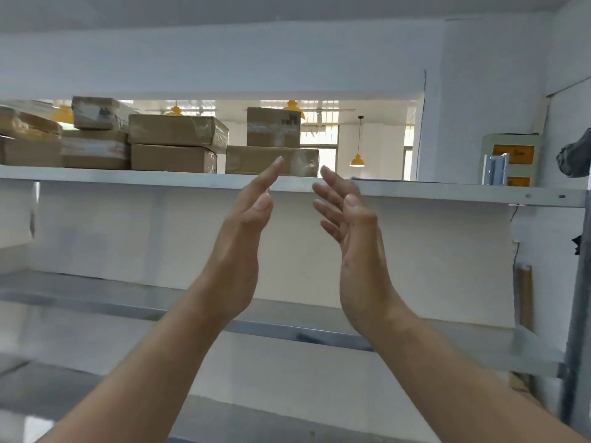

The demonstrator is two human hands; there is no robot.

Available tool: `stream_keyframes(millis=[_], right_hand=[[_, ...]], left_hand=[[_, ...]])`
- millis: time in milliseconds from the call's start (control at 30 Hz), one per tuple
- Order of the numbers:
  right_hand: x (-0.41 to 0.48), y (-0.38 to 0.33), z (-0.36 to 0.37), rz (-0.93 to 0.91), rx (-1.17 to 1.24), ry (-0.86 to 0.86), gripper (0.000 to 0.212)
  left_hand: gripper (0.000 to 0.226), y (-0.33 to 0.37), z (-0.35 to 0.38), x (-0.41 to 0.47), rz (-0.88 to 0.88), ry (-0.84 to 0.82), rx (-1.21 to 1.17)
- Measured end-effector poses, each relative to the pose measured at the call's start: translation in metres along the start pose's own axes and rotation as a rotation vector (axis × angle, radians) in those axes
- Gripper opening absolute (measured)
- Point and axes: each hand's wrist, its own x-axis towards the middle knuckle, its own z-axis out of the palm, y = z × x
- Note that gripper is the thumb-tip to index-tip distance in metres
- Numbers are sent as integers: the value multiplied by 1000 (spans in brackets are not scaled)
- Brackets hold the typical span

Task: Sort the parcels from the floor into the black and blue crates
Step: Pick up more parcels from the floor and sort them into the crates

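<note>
My left hand (246,215) and right hand (348,219) are raised in front of me with the palms facing each other. The fingers are straight, a little spread, and hold nothing. They are level with the front edge of the grey metal top shelf (128,180). A long taped brown cardboard box (271,159) sits at that edge just behind my fingertips, with a smaller brown cardboard box (273,127) stacked on it. The floor parcels and both crates are out of view. I think a careless reach could bump the stack and topple the smaller box, or I could grab shelf stock by mistake.
</note>
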Motion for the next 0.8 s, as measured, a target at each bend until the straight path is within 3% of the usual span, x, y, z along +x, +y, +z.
stream_keyframes(millis=[133, 333, 533, 667, 800], right_hand=[[-7, -4, 40, 35, 73, -82, 63], [-26, -16, 104, 65, 144, -165, 83], [-39, -41, 179, 79, 218, -205, 61], [-48, -51, 238, 102, 271, -207, 67], [-69, -45, 302, 115, 290, -258, 67]], left_hand=[[69, 19, -41, -20, -20, 61, 148], [61, 49, -91, -46, -47, 104, 231], [49, 78, -161, -74, -37, 147, 266], [65, 97, -221, -100, -64, 164, 367], [66, 110, -271, -129, -133, 195, 478]])
